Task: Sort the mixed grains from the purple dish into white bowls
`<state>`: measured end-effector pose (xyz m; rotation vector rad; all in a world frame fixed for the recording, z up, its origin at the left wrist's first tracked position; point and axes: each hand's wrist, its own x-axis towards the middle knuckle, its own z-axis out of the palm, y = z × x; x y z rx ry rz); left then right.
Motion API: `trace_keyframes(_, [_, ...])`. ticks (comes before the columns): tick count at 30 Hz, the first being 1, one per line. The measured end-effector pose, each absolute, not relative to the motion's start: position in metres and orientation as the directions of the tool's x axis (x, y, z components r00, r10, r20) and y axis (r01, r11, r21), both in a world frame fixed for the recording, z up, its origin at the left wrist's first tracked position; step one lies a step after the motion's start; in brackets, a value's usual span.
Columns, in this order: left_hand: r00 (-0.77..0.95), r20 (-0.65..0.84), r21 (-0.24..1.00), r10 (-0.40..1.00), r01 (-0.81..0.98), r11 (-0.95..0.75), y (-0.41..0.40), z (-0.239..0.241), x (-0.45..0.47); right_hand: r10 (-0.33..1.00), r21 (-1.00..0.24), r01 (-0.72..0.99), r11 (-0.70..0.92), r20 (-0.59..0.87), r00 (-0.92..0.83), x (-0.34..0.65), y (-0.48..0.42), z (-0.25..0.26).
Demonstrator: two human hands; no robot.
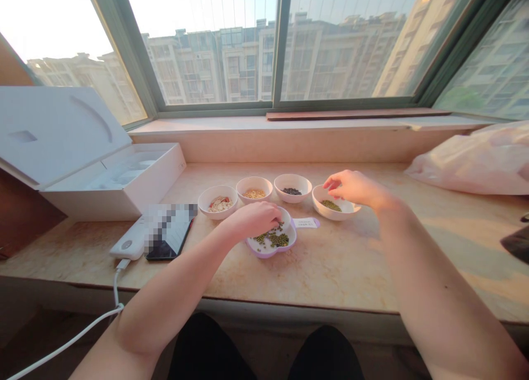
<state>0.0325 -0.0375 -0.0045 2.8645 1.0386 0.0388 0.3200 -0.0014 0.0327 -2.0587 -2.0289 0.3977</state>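
My left hand (261,219) reaches over a white dish with a lilac rim (270,253), its fingers drawn together at the dish's far side. Green beans (276,239) lie scattered in the dish, and a lilac-edged label tab (306,223) sticks out to its right. What the left fingers hold, if anything, is hidden. Over the rightmost white bowl (345,214) is my right hand (347,186), with fingers bent and thumb close to them. Small green beans (330,205) lie in that bowl. Anything between the right fingertips is too small to make out.
Three more white bowls stand in the row, holding pale slices with red bits (221,204), yellowish grains (254,193) and black beans (291,191). At left are an open white box (152,176), a phone (169,242) and a cabled power bank (129,242). A plastic bag (475,162) lies right.
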Motion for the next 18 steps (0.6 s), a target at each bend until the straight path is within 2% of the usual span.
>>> trace_keyframes(12, [0.761,0.035,0.054,0.647,0.645,-0.762,-0.041,-0.015,0.042,1.000,-0.328,0.945,0.009,-0.014,-0.015,0.309,-0.004,0.028])
trace_keyframes(18, [0.741,0.006,0.050,0.672,0.671,-0.740,-0.045,-0.013,0.045,0.999,-0.328,0.943,0.051,0.033,-0.043,0.306,-0.005,0.027])
